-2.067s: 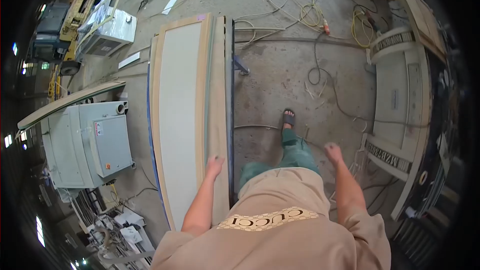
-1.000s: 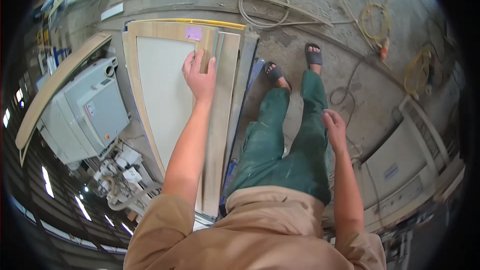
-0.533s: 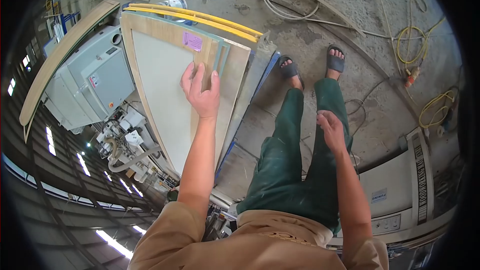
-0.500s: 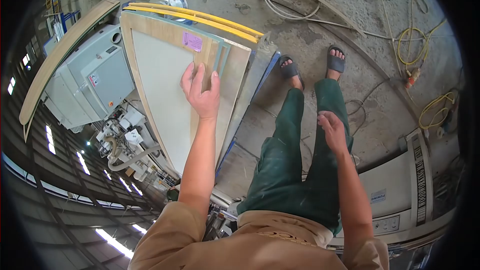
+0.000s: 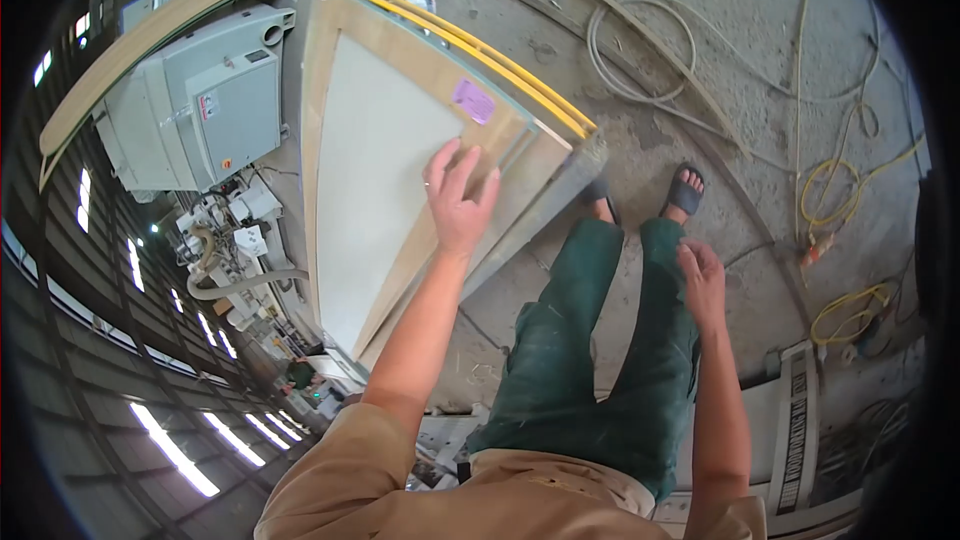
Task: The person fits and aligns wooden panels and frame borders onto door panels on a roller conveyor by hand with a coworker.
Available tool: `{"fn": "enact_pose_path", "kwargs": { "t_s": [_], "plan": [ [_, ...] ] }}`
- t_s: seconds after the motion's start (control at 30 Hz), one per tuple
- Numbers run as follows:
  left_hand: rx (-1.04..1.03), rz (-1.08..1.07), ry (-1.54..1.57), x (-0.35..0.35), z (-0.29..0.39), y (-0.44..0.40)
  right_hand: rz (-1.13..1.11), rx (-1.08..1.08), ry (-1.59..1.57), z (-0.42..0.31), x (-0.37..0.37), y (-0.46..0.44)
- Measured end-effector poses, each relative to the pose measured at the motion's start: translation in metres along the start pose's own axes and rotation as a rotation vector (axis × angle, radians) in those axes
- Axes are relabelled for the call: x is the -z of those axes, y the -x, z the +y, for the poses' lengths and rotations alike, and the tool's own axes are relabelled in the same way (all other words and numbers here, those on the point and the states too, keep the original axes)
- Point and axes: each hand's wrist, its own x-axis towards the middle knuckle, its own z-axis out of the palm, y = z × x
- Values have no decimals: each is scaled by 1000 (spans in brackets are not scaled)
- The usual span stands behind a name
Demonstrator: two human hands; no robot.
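Note:
My left hand rests with its fingers apart on the wooden frame of a panel, just below a purple label. The panel has a pale grey-white centre and lies on top of a stack of boards. My right hand hangs over my right thigh beside the green trousers. Its fingers are curled together, and whether anything is between them is too small to tell.
Yellow bars run along the stack's far end. A grey machine cabinet stands at the left, with a curved wooden board above it. Hoses and yellow cable lie on the floor. A lettered machine frame is at the lower right.
My left hand has come from the stack's near side to the labelled end and stays on it. My feet are now beside that end. The view has turned, shifting the stack rightward lately.

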Motion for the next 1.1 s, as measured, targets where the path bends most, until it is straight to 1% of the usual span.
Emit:
{"fn": "enact_pose_path", "kwargs": {
  "t_s": [0.1,0.13,0.2,0.27,0.3,0.33,0.37,0.47,0.53,0.63,0.73,0.8,0.9,1.1],
  "plan": [
    [-10,-75,40,22,-8,-16,14,212,54,-86,-9,-11],
    [-2,-51,22,31,-24,-25,15,285,64,-118,-17,-15],
    [17,-7,-12,51,-73,-52,-1,430,111,-182,-40,-21],
    [108,72,-122,77,-125,-90,-29,577,182,-240,-72,-27],
    [132,94,-162,86,-157,-110,-20,617,261,-263,-90,-32],
    [165,108,-204,94,-188,-123,-18,650,342,-282,-110,-35],
    [189,46,-199,103,-212,-134,-19,682,424,-294,-127,-36],
    [235,-146,-190,128,-266,-170,45,768,620,-306,-169,-42],
    [250,-304,-201,135,-291,-182,63,704,639,-307,-187,-39],
    [306,-381,-105,139,-312,-195,81,648,643,-307,-201,-35],
    [329,-457,-122,146,-306,-203,108,614,644,-300,-204,-40],
    [338,-473,-98,144,-311,-206,128,587,681,-300,-204,-42],
    [336,-485,-70,143,-318,-207,125,544,632,-302,-207,-42],
    [352,-503,-70,142,-319,-209,152,535,630,-301,-210,-45]
  ]
}}
